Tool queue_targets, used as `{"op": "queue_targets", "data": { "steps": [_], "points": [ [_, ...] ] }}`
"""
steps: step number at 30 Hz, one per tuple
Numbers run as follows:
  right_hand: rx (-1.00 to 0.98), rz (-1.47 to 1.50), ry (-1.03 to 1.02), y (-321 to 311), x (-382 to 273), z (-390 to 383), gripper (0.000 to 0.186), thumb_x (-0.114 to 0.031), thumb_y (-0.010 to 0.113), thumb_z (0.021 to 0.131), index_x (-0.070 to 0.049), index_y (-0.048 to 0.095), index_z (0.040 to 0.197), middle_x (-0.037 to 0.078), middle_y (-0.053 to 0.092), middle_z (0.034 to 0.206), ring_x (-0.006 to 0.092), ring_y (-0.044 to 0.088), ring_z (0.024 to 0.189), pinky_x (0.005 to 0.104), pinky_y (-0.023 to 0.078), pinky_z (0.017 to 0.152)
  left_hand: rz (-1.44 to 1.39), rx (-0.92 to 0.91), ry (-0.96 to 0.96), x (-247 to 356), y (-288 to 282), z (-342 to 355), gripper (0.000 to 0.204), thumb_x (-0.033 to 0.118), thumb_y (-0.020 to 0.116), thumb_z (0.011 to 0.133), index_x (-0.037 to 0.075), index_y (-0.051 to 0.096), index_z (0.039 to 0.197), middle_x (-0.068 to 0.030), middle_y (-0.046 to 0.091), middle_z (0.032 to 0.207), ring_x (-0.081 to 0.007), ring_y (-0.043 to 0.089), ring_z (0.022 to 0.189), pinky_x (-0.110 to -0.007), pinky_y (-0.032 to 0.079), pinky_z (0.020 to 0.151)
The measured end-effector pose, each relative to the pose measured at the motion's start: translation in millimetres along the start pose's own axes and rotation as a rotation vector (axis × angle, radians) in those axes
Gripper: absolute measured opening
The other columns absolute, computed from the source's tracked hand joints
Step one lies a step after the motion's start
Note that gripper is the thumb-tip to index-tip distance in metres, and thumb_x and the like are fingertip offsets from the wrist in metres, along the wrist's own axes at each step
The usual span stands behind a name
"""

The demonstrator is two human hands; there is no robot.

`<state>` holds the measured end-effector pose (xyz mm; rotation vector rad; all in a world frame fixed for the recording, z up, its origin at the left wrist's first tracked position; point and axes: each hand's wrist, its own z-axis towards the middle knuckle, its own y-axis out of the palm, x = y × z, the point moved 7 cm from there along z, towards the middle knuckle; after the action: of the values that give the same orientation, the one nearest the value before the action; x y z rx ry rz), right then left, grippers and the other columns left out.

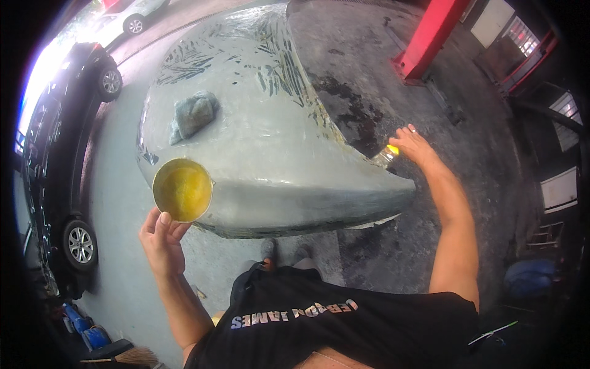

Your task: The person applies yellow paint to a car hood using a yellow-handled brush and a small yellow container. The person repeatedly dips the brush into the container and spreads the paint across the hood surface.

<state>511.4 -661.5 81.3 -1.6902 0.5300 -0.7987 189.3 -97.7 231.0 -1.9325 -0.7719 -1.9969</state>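
My left hand (pixel 163 241) grips a round cup (pixel 183 189) by its near rim, thumb on the outside. Yellow liquid or residue coats the cup's inside, and it hangs just above the near left side of a grey car hood panel (pixel 264 160). Out to the right, my right hand (pixel 413 145) is closed around what looks like a paintbrush (pixel 387 156) with a yellow handle. Its lower end meets the panel's right edge. Dark streaks and shiny patches mark the far part of the panel. A folded grey-green cloth (pixel 194 115) lies on its left half.
Beyond the panel on the right stands a red lift post (pixel 430 40). A black car (pixel 67 147) is parked along the left, and a light car (pixel 132 21) at the far left. A broom (pixel 132 357) and a blue tool (pixel 83 326) lie at lower left.
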Motion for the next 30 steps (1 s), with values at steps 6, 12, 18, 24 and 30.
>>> {"op": "queue_targets", "data": {
  "steps": [6,12,18,24,30],
  "points": [
    [0.063,0.347,0.293,-32.2,27.5,-15.0,0.042,0.014,0.057,0.085,-0.011,0.064,0.118,0.016,0.057,0.117,0.0395,0.059,0.12,0.0518,0.044,0.11,-0.03,0.009,0.022,-1.8,-1.9,2.2,0.037,0.02,0.069,0.1,-0.007,0.058,0.122,-0.0178,0.073,0.111,-0.0271,0.078,0.09,-0.038,0.067,0.08],
    [0.091,0.771,0.383,-93.3,6.8,-24.8,0.024,-0.005,0.052,0.092,-0.002,0.062,0.115,0.026,0.066,0.105,0.0453,0.065,0.105,0.0506,0.05,0.094,-0.042,-0.028,0.019,-4.3,5.9,4.6,0.036,0.019,0.07,0.099,-0.007,0.058,0.121,-0.0174,0.073,0.111,-0.0269,0.078,0.091,-0.039,0.068,0.081],
    [0.036,0.651,0.344,-75.8,4.6,-17.7,0.032,-0.025,0.043,0.096,-0.003,0.065,0.097,0.029,0.069,0.094,0.0486,0.065,0.094,0.0511,0.05,0.089,-0.042,-0.052,0.005,-6.0,12.1,6.6,0.035,0.018,0.069,0.099,-0.007,0.058,0.121,-0.0181,0.073,0.111,-0.0266,0.078,0.092,-0.038,0.068,0.082],
    [-0.069,0.321,0.228,-55.9,-10.0,12.0,0.041,-0.03,0.043,0.092,0.0,0.069,0.08,0.029,0.067,0.084,0.0455,0.062,0.083,0.0534,0.042,0.096,-0.041,-0.033,0.001,-5.9,13.0,0.8,0.034,0.018,0.069,0.099,-0.007,0.058,0.12,-0.019,0.073,0.11,-0.027,0.078,0.092,-0.038,0.068,0.082],
    [-0.048,0.228,0.131,-33.6,-0.7,37.2,0.044,-0.034,0.046,0.09,-0.006,0.079,0.091,0.021,0.074,0.097,0.0339,0.063,0.105,0.0502,0.035,0.111,-0.034,-0.013,0.005,-6.3,5.3,-5.1,0.037,0.018,0.069,0.099,-0.009,0.059,0.122,-0.0191,0.073,0.111,-0.0273,0.077,0.093,-0.039,0.067,0.084]
  ]
}}
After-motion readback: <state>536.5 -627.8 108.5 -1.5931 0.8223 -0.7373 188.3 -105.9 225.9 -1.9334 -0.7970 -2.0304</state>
